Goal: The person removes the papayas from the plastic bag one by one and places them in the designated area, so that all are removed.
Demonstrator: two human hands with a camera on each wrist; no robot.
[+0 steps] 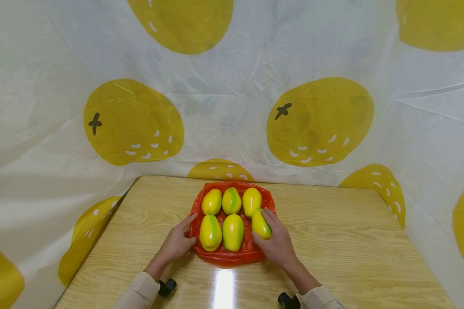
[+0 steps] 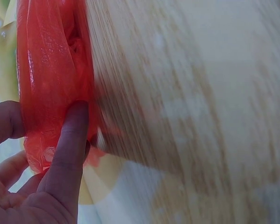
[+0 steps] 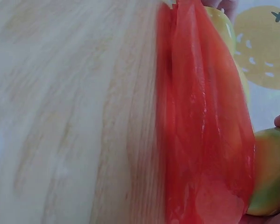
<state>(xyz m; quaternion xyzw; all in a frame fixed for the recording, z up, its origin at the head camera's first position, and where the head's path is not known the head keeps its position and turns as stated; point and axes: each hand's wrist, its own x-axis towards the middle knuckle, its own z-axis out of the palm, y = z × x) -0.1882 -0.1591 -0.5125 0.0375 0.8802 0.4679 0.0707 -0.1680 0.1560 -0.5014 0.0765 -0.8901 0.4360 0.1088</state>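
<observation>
On a wood-grain table point(image 1: 352, 240), a red plastic bag point(image 1: 224, 257) lies spread, a left hand point(image 1: 178, 242) pinching its left side and a right hand point(image 1: 279, 244), fingers half curled, gripping a yellow-green mango point(image 1: 258, 225) near five other mangoes point(image 1: 233, 233) inside.

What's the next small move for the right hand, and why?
I'd probably settle the front-right mango slightly leftward: the right hand already grips it, bare red plastic shows between it and the middle front mango, and the left hand touches the bag's opposite side, perhaps steadying it.
</observation>
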